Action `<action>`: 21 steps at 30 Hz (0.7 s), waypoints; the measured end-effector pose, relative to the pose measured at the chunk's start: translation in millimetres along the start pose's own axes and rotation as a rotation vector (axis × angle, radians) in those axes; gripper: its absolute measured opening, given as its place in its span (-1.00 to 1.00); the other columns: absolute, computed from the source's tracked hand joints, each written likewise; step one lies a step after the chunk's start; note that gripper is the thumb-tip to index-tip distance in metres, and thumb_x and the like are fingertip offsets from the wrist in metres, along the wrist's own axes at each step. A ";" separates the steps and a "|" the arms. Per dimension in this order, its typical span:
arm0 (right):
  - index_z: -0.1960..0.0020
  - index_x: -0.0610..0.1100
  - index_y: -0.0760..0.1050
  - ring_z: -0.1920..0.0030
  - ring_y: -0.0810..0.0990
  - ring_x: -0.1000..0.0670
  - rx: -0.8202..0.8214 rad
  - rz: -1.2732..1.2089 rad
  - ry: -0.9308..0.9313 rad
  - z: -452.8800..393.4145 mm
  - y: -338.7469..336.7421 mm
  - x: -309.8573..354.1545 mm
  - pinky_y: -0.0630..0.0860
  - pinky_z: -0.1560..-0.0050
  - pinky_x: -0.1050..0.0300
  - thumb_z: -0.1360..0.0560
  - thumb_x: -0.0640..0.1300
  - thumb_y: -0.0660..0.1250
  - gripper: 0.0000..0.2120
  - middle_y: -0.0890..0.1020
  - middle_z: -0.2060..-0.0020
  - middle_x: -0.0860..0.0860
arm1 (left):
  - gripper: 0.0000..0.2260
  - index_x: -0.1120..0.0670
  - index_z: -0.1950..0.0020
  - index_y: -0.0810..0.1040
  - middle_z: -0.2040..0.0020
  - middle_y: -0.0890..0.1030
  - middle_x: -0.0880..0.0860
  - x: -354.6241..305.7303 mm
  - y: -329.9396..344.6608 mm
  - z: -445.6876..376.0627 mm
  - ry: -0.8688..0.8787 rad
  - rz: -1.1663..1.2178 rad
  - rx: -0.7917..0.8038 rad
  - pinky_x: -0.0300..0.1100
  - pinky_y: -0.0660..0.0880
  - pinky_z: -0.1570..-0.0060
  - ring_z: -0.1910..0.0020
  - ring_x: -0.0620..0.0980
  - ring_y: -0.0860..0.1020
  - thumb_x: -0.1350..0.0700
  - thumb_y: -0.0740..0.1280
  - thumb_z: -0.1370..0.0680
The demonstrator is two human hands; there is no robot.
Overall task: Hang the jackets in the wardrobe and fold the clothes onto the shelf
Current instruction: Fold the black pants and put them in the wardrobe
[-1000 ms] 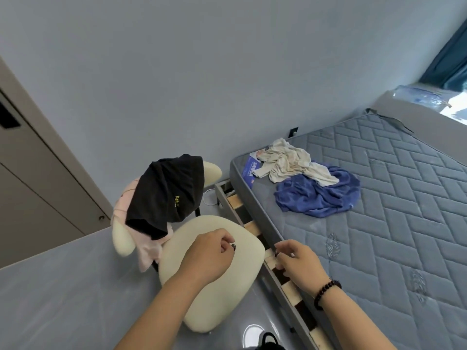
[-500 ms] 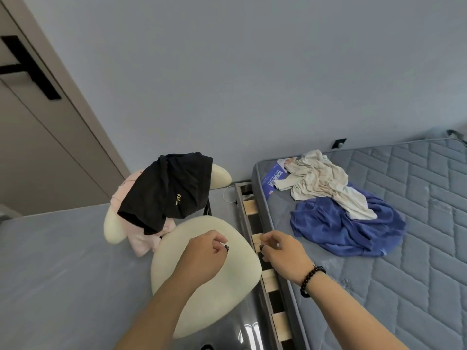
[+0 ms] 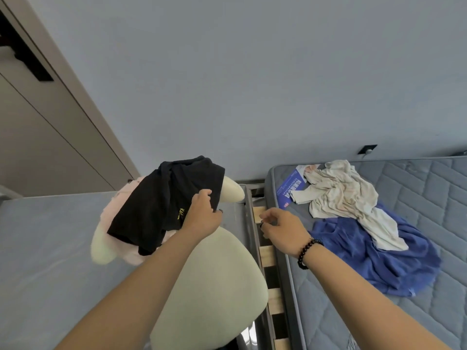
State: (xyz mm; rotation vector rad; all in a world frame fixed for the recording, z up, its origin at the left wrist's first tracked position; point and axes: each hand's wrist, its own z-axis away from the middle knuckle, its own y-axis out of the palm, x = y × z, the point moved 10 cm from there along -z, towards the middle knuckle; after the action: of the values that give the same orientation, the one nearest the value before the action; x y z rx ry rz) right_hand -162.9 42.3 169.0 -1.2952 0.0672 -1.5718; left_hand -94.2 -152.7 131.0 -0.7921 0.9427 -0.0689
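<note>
Head view shows our left hand (image 3: 202,213) gripping the lower edge of the soft black fabric garment (image 3: 166,198) draped over the cream padded chair back (image 3: 231,189), on top of a pale pink garment (image 3: 115,210). Our right hand (image 3: 280,229) hovers loosely curled, holding nothing we can see. We judge the cloth light and limp, so a second grip near its upper edge should lift it clear.

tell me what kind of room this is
Most likely a bedroom: a bare quilted mattress on a slatted bed frame, loose clothes lying on it, and what looks like a wardrobe door at left.
</note>
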 end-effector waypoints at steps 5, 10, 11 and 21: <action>-0.17 -0.08 0.49 -0.03 0.58 0.04 0.024 -0.028 0.058 -47.7 10.6 -2.0 0.51 -0.12 0.16 -0.54 -0.16 0.27 -0.78 0.60 -0.04 0.02 | -0.36 0.09 -0.48 0.21 -0.43 0.21 0.10 -6.8 12.9 -78.1 0.022 -0.142 -0.086 -0.07 0.40 -0.25 -0.32 0.10 0.34 0.23 0.42 -0.47; -0.11 -0.03 0.51 0.02 0.59 0.06 0.045 0.000 0.131 -70.1 14.4 -32.6 0.53 -0.09 0.15 -0.51 -0.22 0.26 -0.79 0.60 0.02 0.09 | -0.36 0.04 -0.43 0.25 -0.45 0.19 0.07 -17.7 24.7 -131.6 0.024 -0.436 -0.141 0.04 0.22 -0.32 -0.41 0.12 0.17 0.01 0.45 -0.42; -0.09 -0.01 0.50 0.03 0.59 0.06 0.048 0.001 0.158 -72.2 13.8 -40.8 0.54 -0.09 0.15 -0.51 -0.22 0.26 -0.80 0.59 0.02 0.10 | -0.35 0.04 -0.43 0.24 -0.45 0.19 0.06 -13.9 30.1 -137.9 0.001 -0.481 -0.116 0.06 0.21 -0.32 -0.42 0.11 0.15 -0.04 0.43 -0.42; -0.15 -0.02 0.49 -0.03 0.58 0.07 0.103 0.004 0.176 -90.1 23.6 -41.8 0.53 -0.13 0.16 -0.54 -0.18 0.24 -0.79 0.59 -0.06 0.08 | -0.58 -0.08 -0.36 0.37 -0.43 0.29 0.01 -11.8 51.0 -158.0 0.084 -0.719 0.078 0.12 0.22 -0.20 -0.43 0.13 0.12 0.03 0.33 -0.51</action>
State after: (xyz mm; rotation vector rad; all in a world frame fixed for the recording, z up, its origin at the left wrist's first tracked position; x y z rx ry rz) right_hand -219.8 13.9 89.1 -1.0749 0.0976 -1.6607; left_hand -233.2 -202.7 54.2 -1.0286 0.6889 -0.7634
